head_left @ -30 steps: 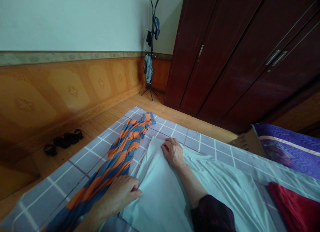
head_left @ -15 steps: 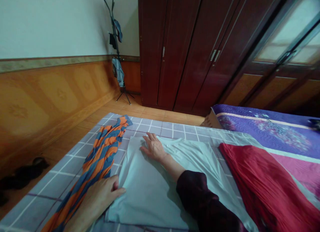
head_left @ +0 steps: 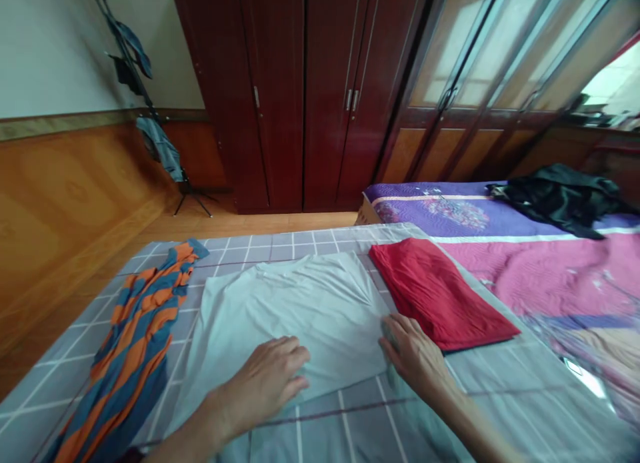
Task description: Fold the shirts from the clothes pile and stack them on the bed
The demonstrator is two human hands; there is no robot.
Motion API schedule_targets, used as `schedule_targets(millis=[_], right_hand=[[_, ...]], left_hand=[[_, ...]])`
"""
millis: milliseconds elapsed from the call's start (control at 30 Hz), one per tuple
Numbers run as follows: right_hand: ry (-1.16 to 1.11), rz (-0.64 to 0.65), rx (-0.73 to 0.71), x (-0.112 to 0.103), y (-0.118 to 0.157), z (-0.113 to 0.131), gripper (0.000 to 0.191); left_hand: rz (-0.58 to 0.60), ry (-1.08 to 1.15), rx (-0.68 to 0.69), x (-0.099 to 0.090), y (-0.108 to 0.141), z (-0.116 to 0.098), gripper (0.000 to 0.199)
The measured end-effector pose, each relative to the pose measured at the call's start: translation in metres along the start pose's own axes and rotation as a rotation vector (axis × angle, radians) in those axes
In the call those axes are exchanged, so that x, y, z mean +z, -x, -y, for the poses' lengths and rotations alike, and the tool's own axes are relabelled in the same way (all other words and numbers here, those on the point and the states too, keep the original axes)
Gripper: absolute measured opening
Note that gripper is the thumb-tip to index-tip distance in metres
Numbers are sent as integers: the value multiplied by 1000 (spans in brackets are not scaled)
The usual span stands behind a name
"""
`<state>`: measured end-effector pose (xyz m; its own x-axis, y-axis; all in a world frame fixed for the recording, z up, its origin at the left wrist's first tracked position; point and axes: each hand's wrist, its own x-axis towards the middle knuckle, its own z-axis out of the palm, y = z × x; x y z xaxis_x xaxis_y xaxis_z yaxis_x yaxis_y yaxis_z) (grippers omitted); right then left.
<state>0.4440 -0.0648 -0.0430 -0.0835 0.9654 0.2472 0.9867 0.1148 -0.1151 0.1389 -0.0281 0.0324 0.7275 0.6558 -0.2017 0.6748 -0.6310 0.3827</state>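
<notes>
A pale, nearly white shirt (head_left: 280, 303) lies spread on the checked bedsheet, its neckline at the far side and soft creases across it. My left hand (head_left: 273, 373) is over the near part of the shirt, palm down, with fingers loosely bent and the thumb apart; nothing shows in it. At the shirt's right edge is my right hand (head_left: 413, 350), fingers reaching forward and the thumb apart; it grips nothing that I can see. Just beyond my right hand sits a folded red garment (head_left: 430, 290). An orange-and-blue striped garment (head_left: 143, 336) lies bunched to the left.
The checked bedsheet (head_left: 345, 416) covers the surface under the clothes. To the right, a bed with a purple and pink cover (head_left: 525, 270) holds a dark jacket (head_left: 565, 193). Behind stand a dark red wardrobe (head_left: 280, 116) and a coat stand (head_left: 145, 96).
My right hand has gone from the shirt's far left area to its right edge. My left hand has moved from the left edge onto the shirt. The view has turned right.
</notes>
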Motion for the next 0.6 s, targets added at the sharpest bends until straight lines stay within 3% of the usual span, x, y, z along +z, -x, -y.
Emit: schedule_targets(millis=[100,233,433,600], right_hand=[[18,-49,100,-5,22,-11,29],[90,22,143,-13,21,-6,16],[-50,92,319,-21,9,3,16],[-30,118,353,-21,15,-2,16]], left_hand=[[72,-54,88,25,-12,-20,9],[93,-103,53,48,-11,-26,13],[50,-102,-27,50,6,-20,15],[76,-161,-111,50,17,-14,27]])
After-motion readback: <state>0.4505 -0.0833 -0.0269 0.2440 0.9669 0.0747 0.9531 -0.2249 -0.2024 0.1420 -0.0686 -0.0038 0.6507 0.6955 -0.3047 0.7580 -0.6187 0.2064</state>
